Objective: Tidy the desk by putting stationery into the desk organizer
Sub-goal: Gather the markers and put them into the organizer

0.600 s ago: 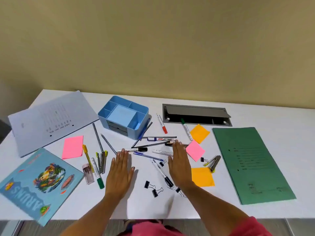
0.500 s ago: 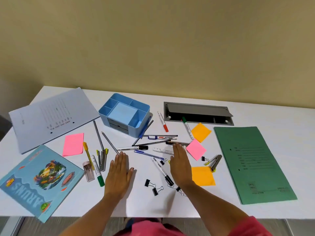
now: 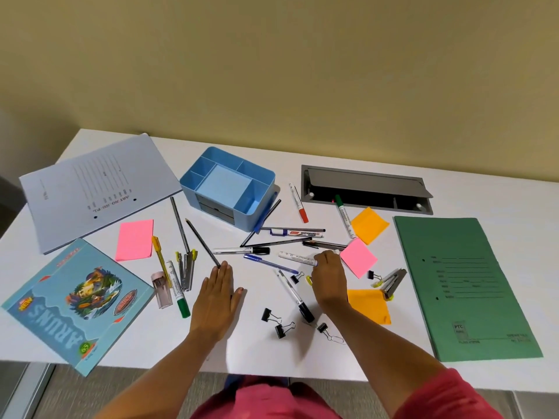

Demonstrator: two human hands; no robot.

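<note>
Head view catches the right hand reaching forward over the scattered pens, wrist low and knuckles raised. Its fingers are curled down onto the near end of a white marker, which lies flat on the desk between a blue pen and a pink sticky note. The hand hides the thumb, so the pinch looks closed on the barrel but may not be firm yet. To do this pick well, I would grip closer to the marker's middle, lift it straight up so it does not drag its neighbours, and then tip it upright over one of the narrow side slots of the blue organizer, which stands well apart toward the back of the desk. The left hand lies palm down with straight fingers and holds nothing. Its fingertips touch the end of a pencil.
</note>
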